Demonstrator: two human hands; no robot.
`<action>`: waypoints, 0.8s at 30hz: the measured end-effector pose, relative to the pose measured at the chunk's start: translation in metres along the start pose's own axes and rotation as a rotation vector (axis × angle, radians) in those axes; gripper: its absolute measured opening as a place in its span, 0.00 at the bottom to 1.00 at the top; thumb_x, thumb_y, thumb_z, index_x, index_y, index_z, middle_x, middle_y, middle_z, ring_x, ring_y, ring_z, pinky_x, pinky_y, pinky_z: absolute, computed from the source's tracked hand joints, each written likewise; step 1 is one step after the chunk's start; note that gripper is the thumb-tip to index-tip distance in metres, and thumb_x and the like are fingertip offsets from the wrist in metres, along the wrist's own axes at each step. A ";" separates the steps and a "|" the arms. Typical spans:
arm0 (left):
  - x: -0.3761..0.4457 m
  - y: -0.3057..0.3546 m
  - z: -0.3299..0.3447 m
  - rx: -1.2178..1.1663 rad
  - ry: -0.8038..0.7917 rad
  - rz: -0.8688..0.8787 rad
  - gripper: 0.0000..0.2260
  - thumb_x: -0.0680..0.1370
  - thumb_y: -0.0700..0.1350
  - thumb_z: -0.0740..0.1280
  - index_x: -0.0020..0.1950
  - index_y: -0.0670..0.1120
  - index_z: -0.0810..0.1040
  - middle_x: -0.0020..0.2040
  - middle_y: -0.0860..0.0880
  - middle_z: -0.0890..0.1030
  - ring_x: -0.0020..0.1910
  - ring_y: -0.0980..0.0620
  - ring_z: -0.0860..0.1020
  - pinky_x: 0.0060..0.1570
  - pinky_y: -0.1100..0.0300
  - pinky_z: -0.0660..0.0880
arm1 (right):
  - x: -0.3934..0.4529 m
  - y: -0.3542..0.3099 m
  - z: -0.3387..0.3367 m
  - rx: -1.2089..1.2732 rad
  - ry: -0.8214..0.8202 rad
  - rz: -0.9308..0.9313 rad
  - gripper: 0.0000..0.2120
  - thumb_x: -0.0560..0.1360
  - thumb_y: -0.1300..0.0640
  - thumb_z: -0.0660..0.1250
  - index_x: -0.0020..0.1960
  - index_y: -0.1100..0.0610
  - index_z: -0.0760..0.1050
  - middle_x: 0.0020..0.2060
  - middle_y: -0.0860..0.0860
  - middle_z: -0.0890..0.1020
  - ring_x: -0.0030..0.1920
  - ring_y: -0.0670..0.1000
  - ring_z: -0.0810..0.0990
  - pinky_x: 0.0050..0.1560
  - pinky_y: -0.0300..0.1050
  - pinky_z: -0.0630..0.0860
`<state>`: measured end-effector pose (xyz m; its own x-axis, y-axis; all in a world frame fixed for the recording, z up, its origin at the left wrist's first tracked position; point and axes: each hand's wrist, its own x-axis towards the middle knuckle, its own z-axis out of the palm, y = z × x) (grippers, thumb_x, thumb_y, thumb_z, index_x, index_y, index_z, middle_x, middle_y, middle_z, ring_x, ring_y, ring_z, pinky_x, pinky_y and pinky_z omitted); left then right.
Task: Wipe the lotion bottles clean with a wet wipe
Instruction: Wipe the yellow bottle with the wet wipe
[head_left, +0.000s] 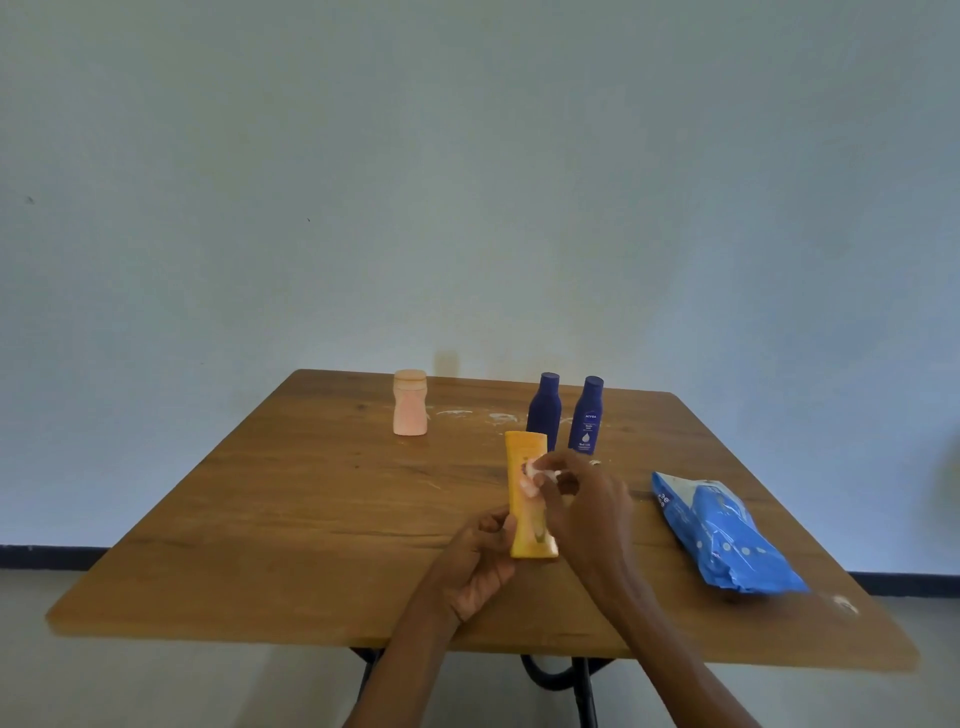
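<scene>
wooden table (291, 519), yellow bottle (525, 467) and wipe (535, 470) in hands (587, 499)

2 forearms rise from the bottom edge of the head view, both bare as far as the frame shows them; no sleeve cuff is in view. The left hand (475, 561) is bare, with no glove. The right hand (587, 506) is bare too. A small pale glint shows at the far side of the right hand, near a finger; whether it is a ring cannot be told. The fingernails are too small to make out.
</scene>
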<state>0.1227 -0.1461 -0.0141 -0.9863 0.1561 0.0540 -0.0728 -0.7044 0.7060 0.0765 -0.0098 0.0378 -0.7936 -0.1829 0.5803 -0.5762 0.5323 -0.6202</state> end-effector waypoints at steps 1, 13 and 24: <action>0.001 0.000 -0.001 0.001 0.005 0.002 0.16 0.69 0.34 0.75 0.56 0.33 0.81 0.54 0.36 0.82 0.52 0.44 0.82 0.54 0.51 0.79 | -0.006 0.000 0.002 -0.028 -0.052 -0.054 0.10 0.74 0.55 0.70 0.55 0.47 0.77 0.46 0.39 0.80 0.42 0.35 0.77 0.37 0.27 0.69; 0.000 -0.001 -0.001 -0.002 0.019 0.006 0.15 0.72 0.32 0.71 0.58 0.32 0.79 0.52 0.36 0.81 0.51 0.43 0.82 0.53 0.50 0.79 | 0.001 0.001 -0.003 -0.140 -0.060 -0.166 0.13 0.75 0.59 0.69 0.59 0.53 0.79 0.57 0.47 0.80 0.55 0.43 0.76 0.44 0.26 0.68; 0.006 -0.006 -0.005 -0.025 0.025 -0.025 0.14 0.70 0.34 0.74 0.55 0.33 0.80 0.50 0.37 0.82 0.50 0.43 0.82 0.54 0.48 0.78 | -0.002 0.002 -0.010 -0.168 -0.118 -0.243 0.13 0.72 0.61 0.72 0.56 0.55 0.81 0.55 0.51 0.81 0.52 0.45 0.79 0.46 0.31 0.73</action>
<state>0.1165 -0.1443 -0.0218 -0.9875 0.1568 0.0190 -0.1006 -0.7175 0.6892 0.0787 -0.0006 0.0409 -0.6594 -0.4109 0.6296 -0.7193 0.5882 -0.3695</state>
